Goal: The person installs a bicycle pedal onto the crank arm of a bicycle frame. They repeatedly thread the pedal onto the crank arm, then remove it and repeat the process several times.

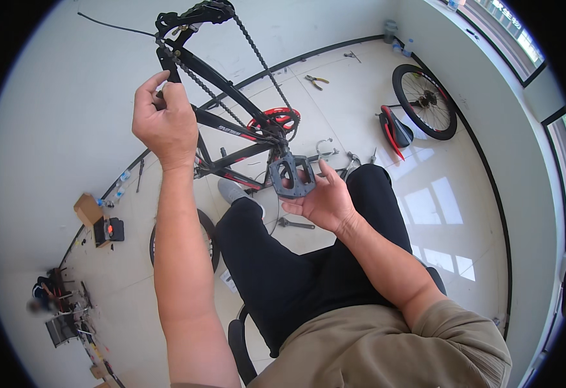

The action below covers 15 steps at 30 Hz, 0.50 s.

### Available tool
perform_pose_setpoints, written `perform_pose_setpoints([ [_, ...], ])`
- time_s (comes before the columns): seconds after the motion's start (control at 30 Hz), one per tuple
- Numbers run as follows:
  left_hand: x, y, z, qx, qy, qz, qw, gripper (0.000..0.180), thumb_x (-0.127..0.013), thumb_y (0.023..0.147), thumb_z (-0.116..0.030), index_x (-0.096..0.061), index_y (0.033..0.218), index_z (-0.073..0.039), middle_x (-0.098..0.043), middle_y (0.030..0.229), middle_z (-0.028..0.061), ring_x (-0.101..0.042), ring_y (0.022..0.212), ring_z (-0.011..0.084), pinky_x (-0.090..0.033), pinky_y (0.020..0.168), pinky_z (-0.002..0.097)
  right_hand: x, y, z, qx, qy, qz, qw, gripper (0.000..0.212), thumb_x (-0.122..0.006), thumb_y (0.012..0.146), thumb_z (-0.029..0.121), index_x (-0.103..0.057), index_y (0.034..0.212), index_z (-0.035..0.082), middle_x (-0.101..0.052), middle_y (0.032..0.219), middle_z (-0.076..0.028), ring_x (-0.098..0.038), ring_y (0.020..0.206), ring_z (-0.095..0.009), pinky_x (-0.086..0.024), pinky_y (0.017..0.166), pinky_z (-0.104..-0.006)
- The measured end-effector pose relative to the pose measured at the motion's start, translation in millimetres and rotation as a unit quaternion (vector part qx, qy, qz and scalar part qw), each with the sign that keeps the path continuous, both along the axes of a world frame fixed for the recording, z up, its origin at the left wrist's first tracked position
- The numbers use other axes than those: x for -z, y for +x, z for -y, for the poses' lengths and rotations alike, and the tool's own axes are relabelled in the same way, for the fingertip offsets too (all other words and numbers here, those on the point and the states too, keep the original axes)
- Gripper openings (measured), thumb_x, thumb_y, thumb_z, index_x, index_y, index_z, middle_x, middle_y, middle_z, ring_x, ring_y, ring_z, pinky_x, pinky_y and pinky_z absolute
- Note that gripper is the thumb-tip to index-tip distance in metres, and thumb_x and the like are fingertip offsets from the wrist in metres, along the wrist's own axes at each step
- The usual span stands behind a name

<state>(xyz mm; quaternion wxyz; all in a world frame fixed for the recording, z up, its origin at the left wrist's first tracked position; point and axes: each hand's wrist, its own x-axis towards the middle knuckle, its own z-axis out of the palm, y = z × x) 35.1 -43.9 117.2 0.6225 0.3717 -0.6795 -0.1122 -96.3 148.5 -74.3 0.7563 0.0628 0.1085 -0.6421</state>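
A black bicycle frame (231, 129) stands upside down in front of me, with a red chainring (275, 119) and a chain (257, 55) running up to the rear derailleur (195, 14). My left hand (163, 119) is raised and pinches the frame stay near the chain. My right hand (322, 200) cups the black flat pedal (291, 176) from below, fingers curled on its edge. I am seated, with black trousers over my knees.
A loose wheel (424, 100) leans on the right wall beside a black and red saddle (394, 131). Pliers (316, 80), wrenches (296, 224) and small parts lie on the white floor. Another wheel (208, 239) lies under my left arm. Boxes and tools (98, 223) line the left wall.
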Motion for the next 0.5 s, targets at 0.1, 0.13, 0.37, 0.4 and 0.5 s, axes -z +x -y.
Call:
perform_pose_setpoints([
  [0.1,2,2,1,-0.004,-0.005,0.004,1.000,0.019,-0.063,0.086,-0.009,-0.073,0.099,0.000,-0.056,0.064,-0.0030,-0.046,0.058,0.0065,-0.039,0.055,0.0241,0,9,1,-0.003,0.001,0.080,0.997,0.047,-0.047,0.104,0.049,-0.059,0.118,0.006,-0.057,0.136,-0.023,-0.052,0.126,-0.050,-0.046,0.101,-0.0608],
  [0.13,2,3,2,-0.008,-0.013,0.008,1.000,0.019,-0.063,0.086,-0.009,-0.073,0.099,0.000,-0.056,0.064,-0.0029,-0.046,0.057,0.0065,-0.040,0.055,0.0242,-1,12,3,-0.002,-0.001,0.085,0.996,0.047,-0.046,0.105,0.046,-0.059,0.121,0.005,-0.057,0.136,-0.023,-0.052,0.127,-0.050,-0.045,0.102,-0.0611],
  [0.37,5,1,-1,-0.005,-0.010,-0.001,1.000,0.017,-0.063,0.087,-0.010,-0.073,0.098,0.000,-0.058,0.065,-0.0032,-0.047,0.057,0.0059,-0.040,0.054,0.0245,19,-5,46,-0.060,0.006,-0.010,0.998,0.045,-0.043,0.106,0.041,-0.059,0.128,0.005,-0.062,0.129,-0.023,-0.065,0.114,-0.038,-0.052,0.100,-0.0558],
  [0.4,4,1,-1,0.004,-0.010,-0.009,1.000,0.017,-0.063,0.087,-0.010,-0.072,0.098,0.000,-0.058,0.065,-0.0032,-0.047,0.057,0.0061,-0.040,0.054,0.0246,21,-6,53,-0.069,-0.015,-0.012,0.997,0.045,-0.045,0.106,0.041,-0.060,0.127,0.005,-0.063,0.127,-0.023,-0.065,0.114,-0.037,-0.052,0.101,-0.0560],
  [0.5,4,1,4,-0.001,-0.028,-0.002,1.000,0.014,-0.064,0.087,-0.009,-0.072,0.095,-0.001,-0.060,0.067,-0.0017,-0.049,0.058,0.0075,-0.042,0.055,0.0252,19,-10,73,-0.088,-0.086,0.007,0.992,0.043,-0.051,0.103,0.038,-0.060,0.127,0.003,-0.063,0.126,-0.023,-0.064,0.115,-0.037,-0.050,0.105,-0.0556],
])
